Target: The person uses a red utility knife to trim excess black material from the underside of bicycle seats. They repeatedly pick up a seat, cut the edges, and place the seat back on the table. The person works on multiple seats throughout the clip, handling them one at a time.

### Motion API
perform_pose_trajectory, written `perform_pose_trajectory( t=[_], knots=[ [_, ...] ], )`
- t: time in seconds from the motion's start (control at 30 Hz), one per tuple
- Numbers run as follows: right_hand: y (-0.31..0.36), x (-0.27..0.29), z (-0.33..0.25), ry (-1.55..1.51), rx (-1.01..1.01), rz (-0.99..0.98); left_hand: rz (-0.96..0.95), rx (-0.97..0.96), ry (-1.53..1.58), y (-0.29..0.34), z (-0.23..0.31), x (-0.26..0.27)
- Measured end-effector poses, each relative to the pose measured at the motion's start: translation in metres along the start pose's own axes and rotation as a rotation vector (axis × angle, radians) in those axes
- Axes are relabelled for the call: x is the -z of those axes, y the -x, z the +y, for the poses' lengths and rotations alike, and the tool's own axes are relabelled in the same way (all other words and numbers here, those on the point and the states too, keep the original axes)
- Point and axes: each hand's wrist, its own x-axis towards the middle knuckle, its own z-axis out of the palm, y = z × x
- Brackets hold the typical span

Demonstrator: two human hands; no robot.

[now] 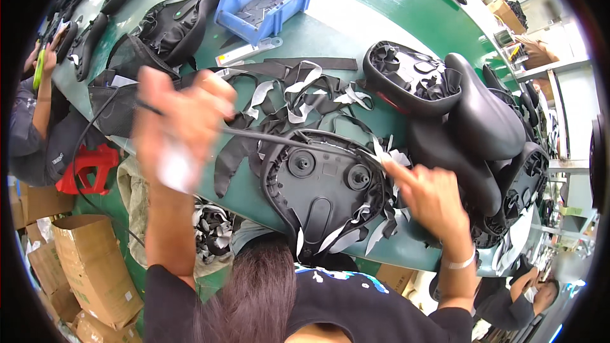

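An upturned black saddle (324, 181) lies on the green table (330, 35) in front of me, its plastic underside up and white-backed cover flaps hanging off its rim. My left hand (181, 121) is raised above the table's left side, blurred, and grips a thin black rod-like tool (286, 140) with a cable trailing off to the left. The rod's tip reaches the saddle's right rim. My right hand (432, 200) rests at that rim, index finger stretched out onto the cover edge, and holds nothing that I can see.
Black and grey offcut strips (298, 92) litter the table behind the saddle. A blue bin (267, 28) stands at the back, a heap of saddles (483, 114) on the right. Cardboard boxes (89, 260) and a red stool (89, 168) stand lower left. Other people work at left (32, 121) and lower right (527, 292).
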Motion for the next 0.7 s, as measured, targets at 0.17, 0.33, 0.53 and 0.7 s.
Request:
perform_pose_trajectory(
  t=[0.17, 0.33, 0.53, 0.7],
  knots=[
    [0.044, 0.001, -0.046, -0.094, -0.236, 0.019, -0.182, 0.239, -0.173, -0.050, 0.001, 0.020],
    [0.013, 0.013, -0.022, -0.161, -0.127, 0.058, -0.920, 0.116, -1.439, -0.066, -0.078, -0.024],
    [-0.017, 0.006, 0.001, -0.345, 0.036, 0.045, -0.516, 0.530, -0.205, -0.061, -0.093, -0.039],
    [0.029, 0.006, -0.051, -0.185, -0.134, -0.118, 0.188, 0.271, -0.015, -0.082, -0.064, -0.039]
  ],
)
